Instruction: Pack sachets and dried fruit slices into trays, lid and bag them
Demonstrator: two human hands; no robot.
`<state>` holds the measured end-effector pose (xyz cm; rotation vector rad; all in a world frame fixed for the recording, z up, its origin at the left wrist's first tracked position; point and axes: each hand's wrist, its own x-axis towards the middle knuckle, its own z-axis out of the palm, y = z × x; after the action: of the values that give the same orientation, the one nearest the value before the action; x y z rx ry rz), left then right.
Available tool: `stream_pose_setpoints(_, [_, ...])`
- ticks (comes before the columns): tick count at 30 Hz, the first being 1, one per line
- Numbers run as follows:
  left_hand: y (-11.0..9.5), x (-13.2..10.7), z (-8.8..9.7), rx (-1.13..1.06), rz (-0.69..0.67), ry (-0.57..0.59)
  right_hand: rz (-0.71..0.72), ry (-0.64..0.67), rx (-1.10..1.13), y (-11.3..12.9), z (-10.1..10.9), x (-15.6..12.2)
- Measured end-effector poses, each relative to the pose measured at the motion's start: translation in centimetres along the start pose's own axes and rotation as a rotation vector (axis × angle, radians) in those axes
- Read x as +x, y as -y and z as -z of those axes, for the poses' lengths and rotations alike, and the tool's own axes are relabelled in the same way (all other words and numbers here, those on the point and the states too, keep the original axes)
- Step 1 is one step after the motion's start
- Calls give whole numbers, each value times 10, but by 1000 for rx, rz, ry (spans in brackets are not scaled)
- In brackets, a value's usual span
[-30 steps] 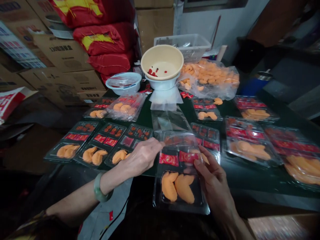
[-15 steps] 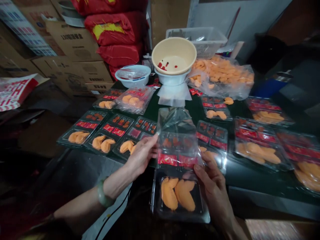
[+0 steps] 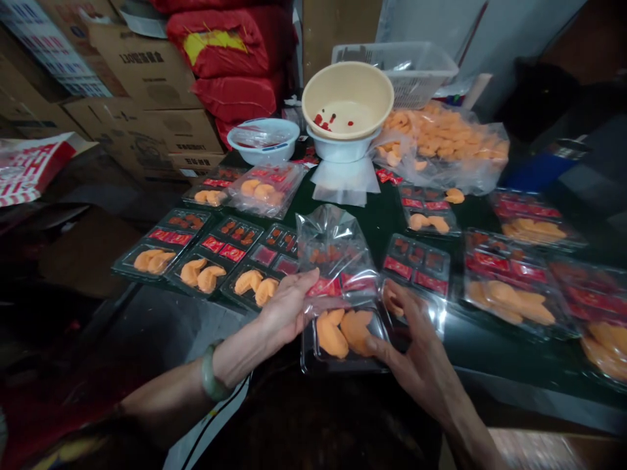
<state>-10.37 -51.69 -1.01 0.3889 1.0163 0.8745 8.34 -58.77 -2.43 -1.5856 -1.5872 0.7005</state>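
Note:
Between my hands is a black tray [image 3: 343,367] with two orange folded cookies [image 3: 332,334] in its near compartment, red packets and brown pieces beyond. A clear plastic bag [image 3: 336,228] covers its far part and sticks out past its far end. My left hand [image 3: 289,305] grips the bag and tray by the left side, thumb on top. At the right edge is my right hand [image 3: 416,343], thumb over the tray near the right cookie, fingers bent along the side. A similar filled tray [image 3: 416,267] lies just behind my right hand.
More filled trays [image 3: 200,258] line the table's left; bagged trays [image 3: 509,281] lie on the right. At the back stand a cream basin [image 3: 349,98], a blue basin [image 3: 264,145], a white basket [image 3: 416,68] and a big bag of orange cookies [image 3: 445,143].
The tray has moved away from me, towards the table, with both hands on it. My right hand has shifted to nearer the cookies. The view has tilted slightly.

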Motion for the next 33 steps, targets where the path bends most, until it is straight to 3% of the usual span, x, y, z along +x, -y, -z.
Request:
stream_pose_setpoints(3, [-14,12,-6,-12,-16,30,264,144,-108,-1,14,-2])
stream_pose_setpoints(6, [-19,17,-13,-45,66,45,366,35,-150,-3,12,1])
stream_pose_setpoints(9, [-16,19,-14,-82,161,50,339,-159,-144,-6,-2,8])
stream_pose_setpoints(15, [-8,20,-8,43,186,265,252,-372,-131,-10,-25,28])
stream_pose_setpoints(17, [-7,19,-7,102,191,248,248,-384,-155,-10,-28,33])
stream_pose_setpoints(20, [-4,18,-5,208,146,131,250,-391,-204,-7,-34,37])
stream_pose_setpoints(23, [-1,18,1,222,68,79,256,-359,-381,0,-39,38])
stream_pose_setpoints(27, [-1,17,7,184,69,60,342,-258,-667,10,-39,51])
stream_pose_setpoints(31, [-6,13,6,215,43,82,598,8,-576,16,-38,78])
stream_pose_setpoints(33, [-8,11,7,304,-36,120,676,18,-569,17,-40,89])
